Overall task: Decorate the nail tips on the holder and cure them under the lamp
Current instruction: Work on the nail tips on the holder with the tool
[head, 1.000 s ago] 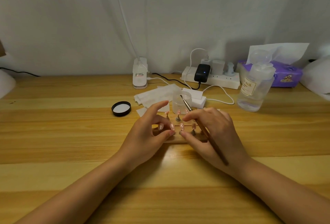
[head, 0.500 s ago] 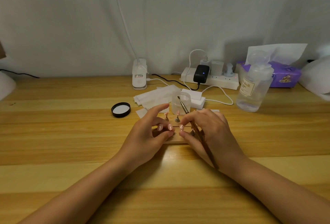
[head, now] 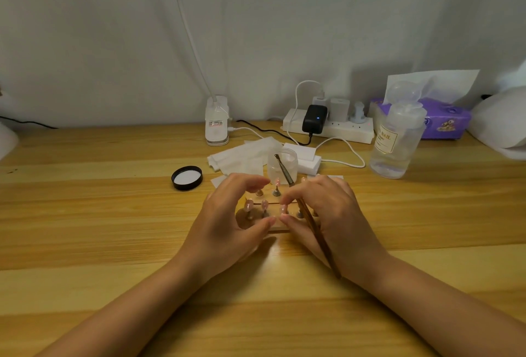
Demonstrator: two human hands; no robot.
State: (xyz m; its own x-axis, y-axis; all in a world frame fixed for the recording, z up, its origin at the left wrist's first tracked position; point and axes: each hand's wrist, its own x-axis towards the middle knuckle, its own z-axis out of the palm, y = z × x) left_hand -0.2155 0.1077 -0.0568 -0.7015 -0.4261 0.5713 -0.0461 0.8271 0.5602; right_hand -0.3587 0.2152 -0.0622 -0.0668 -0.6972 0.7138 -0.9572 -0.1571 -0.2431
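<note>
From the head view, the holder (head: 273,227) with pink nail tips (head: 265,204) is sitting on the wooden counter (head: 113,228) between both hands. The left hand (head: 227,223) is curving beside it, fingers relaxed, gripping nothing. The right hand (head: 330,214) is pinching one nail tip (head: 283,208) while clasping a brush (head: 310,220).

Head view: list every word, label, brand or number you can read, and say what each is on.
"NAIL" on the cream label of the clear bottle; the smaller print below it is too small to read.
White clip lamp base: a sticker with red marks, too blurred to read.
Purple tissue pack: printed pictures only, no readable words.
Nothing else carries readable text.
</note>
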